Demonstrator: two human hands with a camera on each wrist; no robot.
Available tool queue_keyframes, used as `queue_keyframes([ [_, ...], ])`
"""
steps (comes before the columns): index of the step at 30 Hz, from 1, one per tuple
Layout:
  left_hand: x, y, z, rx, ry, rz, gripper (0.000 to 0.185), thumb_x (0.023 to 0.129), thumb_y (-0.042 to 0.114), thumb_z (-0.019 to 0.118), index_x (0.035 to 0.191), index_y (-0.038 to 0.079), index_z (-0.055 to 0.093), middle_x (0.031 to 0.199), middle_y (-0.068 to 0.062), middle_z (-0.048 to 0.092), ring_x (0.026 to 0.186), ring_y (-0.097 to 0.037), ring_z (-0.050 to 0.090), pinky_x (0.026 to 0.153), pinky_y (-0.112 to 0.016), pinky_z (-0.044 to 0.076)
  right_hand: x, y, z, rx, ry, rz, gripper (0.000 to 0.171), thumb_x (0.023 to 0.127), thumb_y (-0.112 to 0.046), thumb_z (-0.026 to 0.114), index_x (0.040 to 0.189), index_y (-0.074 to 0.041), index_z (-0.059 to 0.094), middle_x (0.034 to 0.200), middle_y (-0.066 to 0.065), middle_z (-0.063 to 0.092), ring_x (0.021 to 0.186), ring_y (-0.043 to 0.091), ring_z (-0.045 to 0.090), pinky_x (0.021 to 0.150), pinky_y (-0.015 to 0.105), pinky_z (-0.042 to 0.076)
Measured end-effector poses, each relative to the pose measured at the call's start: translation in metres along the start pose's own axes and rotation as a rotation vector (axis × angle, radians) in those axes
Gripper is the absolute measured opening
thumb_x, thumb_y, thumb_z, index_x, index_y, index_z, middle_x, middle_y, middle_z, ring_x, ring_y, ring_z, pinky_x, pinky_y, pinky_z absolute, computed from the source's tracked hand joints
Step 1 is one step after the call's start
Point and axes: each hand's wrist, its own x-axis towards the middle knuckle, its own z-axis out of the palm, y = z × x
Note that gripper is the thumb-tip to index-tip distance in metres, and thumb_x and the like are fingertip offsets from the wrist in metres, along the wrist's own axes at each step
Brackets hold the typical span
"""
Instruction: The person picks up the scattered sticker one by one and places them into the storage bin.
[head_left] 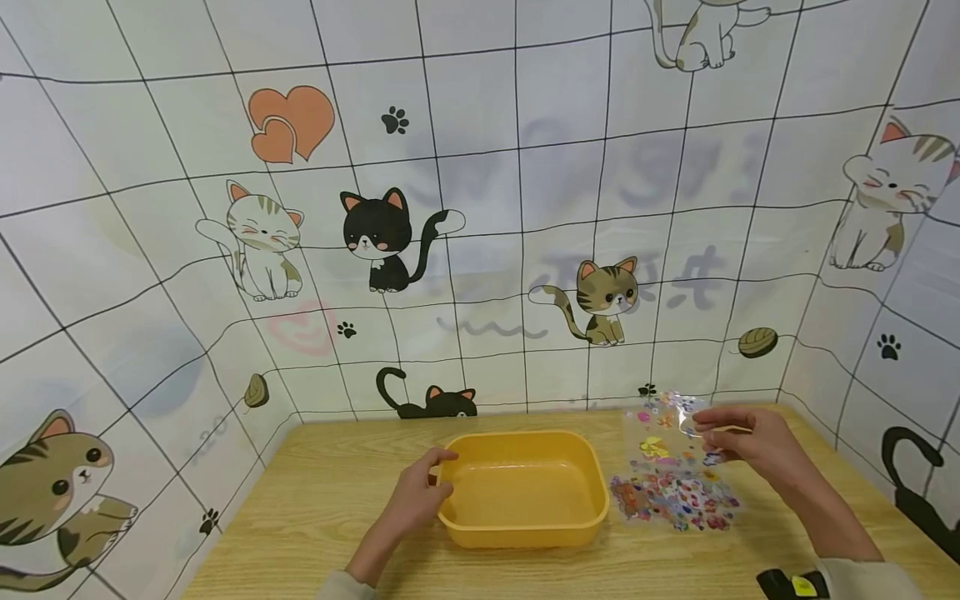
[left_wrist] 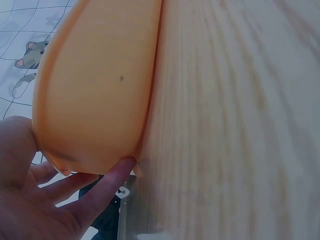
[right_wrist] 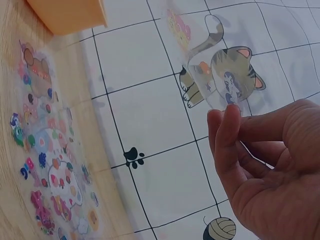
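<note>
A yellow plastic basin [head_left: 517,537] stands on the wooden table with nothing in it. My left hand [head_left: 420,490] grips its left end, and in the left wrist view the fingers [left_wrist: 102,192] lie against the basin's outer wall [left_wrist: 100,95]. Between thumb and fingertips my right hand [head_left: 761,446] pinches a clear sticker sheet [head_left: 655,448] by its right edge. That sheet is held up above the table, see-through in the right wrist view, with small coloured prints. Below it other clear sticker sheets [head_left: 678,500] with colourful animal pictures lie overlapping, just right of the basin.
White cloth [head_left: 487,175] with a black grid and cartoon cats encloses the table at the back and both sides. Wood-grain tabletop [head_left: 330,483] shows left of the basin. A black band with a yellow label [head_left: 804,587] is by the right sleeve.
</note>
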Motion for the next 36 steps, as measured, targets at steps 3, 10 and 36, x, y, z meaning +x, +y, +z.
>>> queue_keyframes([
  [3,0.0,-0.001,0.0,-0.01,-0.001,-0.005,0.043,0.091,0.002,0.063,0.134,0.003,0.061,0.142,-0.028,0.057,0.096,-0.03,0.067,0.067,-0.027,0.056,0.0,-0.004,0.003,0.013,-0.011,-0.001,0.043,0.097,-0.009,0.07,0.129,0.017,0.06,0.098,-0.023,0.072,0.084,0.006,0.072,0.07,0.029,0.061],
  [10,0.0,-0.002,-0.001,-0.02,-0.01,-0.001,0.043,0.091,0.003,0.062,0.134,0.004,0.061,0.142,-0.029,0.056,0.095,-0.029,0.068,0.065,-0.026,0.056,0.001,-0.011,0.016,0.034,-0.019,-0.045,0.039,0.097,-0.006,0.069,0.126,0.018,0.061,0.099,-0.023,0.073,0.082,0.007,0.073,0.069,0.028,0.061],
  [36,0.001,-0.003,0.0,-0.014,-0.01,0.01,0.043,0.092,0.002,0.062,0.135,0.003,0.061,0.14,-0.028,0.058,0.097,-0.03,0.068,0.07,-0.03,0.058,0.02,-0.053,0.074,-0.009,-0.141,-0.066,0.031,0.098,-0.004,0.065,0.125,0.01,0.066,0.119,0.027,0.069,0.084,0.017,0.073,0.071,0.034,0.062],
])
